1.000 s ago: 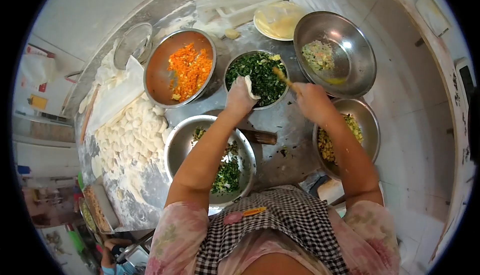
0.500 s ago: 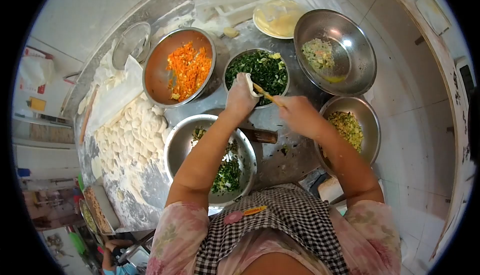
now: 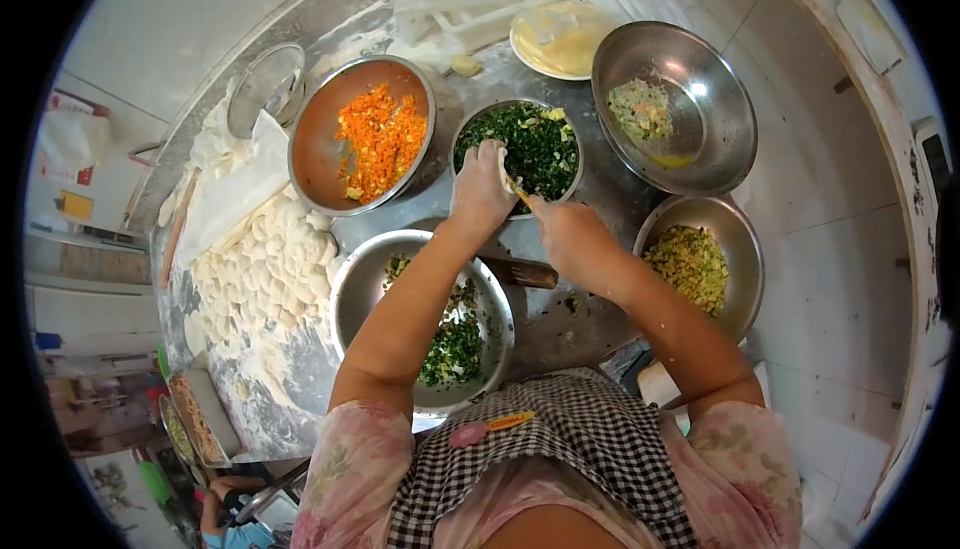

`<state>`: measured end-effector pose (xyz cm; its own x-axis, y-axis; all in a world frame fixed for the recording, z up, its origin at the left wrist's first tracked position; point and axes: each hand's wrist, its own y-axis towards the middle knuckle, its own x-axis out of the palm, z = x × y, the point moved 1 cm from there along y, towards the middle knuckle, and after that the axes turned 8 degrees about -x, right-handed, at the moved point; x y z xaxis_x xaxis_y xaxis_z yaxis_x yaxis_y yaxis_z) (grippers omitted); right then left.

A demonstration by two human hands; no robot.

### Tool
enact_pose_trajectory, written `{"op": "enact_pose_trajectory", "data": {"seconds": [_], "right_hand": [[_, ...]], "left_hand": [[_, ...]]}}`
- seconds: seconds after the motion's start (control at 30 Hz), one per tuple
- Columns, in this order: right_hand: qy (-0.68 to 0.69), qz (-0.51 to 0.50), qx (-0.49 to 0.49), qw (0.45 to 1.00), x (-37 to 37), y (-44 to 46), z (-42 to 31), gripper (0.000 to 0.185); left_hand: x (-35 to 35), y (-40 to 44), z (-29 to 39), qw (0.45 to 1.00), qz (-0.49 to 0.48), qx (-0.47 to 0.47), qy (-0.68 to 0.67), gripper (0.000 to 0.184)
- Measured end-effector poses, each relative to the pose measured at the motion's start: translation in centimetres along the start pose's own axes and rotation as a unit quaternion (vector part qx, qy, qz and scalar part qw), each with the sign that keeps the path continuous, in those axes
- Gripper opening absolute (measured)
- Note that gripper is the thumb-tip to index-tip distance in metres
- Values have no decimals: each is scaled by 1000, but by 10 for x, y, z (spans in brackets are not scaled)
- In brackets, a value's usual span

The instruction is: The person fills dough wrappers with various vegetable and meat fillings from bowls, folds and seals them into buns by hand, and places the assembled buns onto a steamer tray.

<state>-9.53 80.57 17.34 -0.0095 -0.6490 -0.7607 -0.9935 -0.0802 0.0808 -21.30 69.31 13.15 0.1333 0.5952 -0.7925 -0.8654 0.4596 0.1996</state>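
Over the left edge of the bowl of chopped greens (image 3: 545,154), my left hand (image 3: 481,189) is curled around a piece of white dough (image 3: 508,185). My right hand (image 3: 568,237) grips a wooden stick (image 3: 519,192), whose far end reaches the dough and is hidden by it. Both hands are close together, above the near rim of the greens bowl. Below my left forearm stands a steel bowl (image 3: 341,294) with some greens. A bowl of chopped yellow-green filling (image 3: 690,267) sits to the right of my right hand.
At the upper left is a bowl of shredded orange filling (image 3: 380,139). Many dough pieces (image 3: 265,264) lie on the floured table at left. A large bowl (image 3: 715,99) and a yellow plate (image 3: 565,37) stand at the upper right. Part of another person (image 3: 235,514) shows at lower left.
My right hand has moved left and down from the right side of the greens bowl, bringing the stick to the dough. My left hand has stayed nearly in place, fingers curled around the dough.
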Motion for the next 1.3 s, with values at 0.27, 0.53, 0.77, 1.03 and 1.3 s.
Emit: {"op": "enact_pose_trajectory", "data": {"seconds": [0.27, 0.53, 0.77, 1.03, 1.3], "right_hand": [[-90, -38, -56, 994, -62, 6, 27, 38], [202, 109, 100, 968, -28, -4, 47, 32], [383, 163, 127, 901, -5, 14, 37, 29], [434, 169, 5, 885, -16, 33, 4, 31], [-80, 75, -202, 973, -57, 13, 9, 37]], "left_hand": [[0, 12, -25, 974, 6, -12, -226, 51], [-20, 11, -4, 783, -125, -189, -580, 47], [-30, -3, 17, 710, -132, -194, -664, 57], [-58, -5, 28, 811, -228, -21, -538, 68], [-84, 5, 6, 757, -287, -120, -575, 51]]}}
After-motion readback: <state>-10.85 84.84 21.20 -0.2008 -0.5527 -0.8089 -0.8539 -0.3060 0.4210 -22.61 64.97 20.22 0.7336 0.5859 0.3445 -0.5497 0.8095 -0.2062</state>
